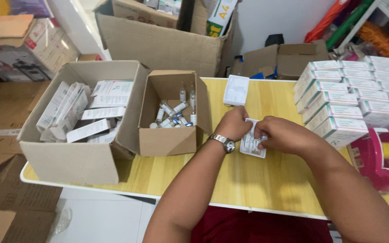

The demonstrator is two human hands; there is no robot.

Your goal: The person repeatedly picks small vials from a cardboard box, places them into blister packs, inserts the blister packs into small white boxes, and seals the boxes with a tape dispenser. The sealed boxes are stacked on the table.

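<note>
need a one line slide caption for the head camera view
Both hands, left hand and right hand, hold a small clear plastic tray over a yellow table, beside a box of vials.

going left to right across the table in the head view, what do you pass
large cardboard box of flat white cartons → small cardboard box of glass vials → left hand → clear plastic tray that both hands hold → right hand → stack of white and green boxes → pink container

Bright, even indoor light from overhead, slightly warm on the yellow table (257, 175). Soft shadow under the large box (75, 157) toward 6 o'clock. Mild glare on white cartons (338, 112) at 3 o'clock. Bent, stretched edges; slight softness in the corners.
</note>
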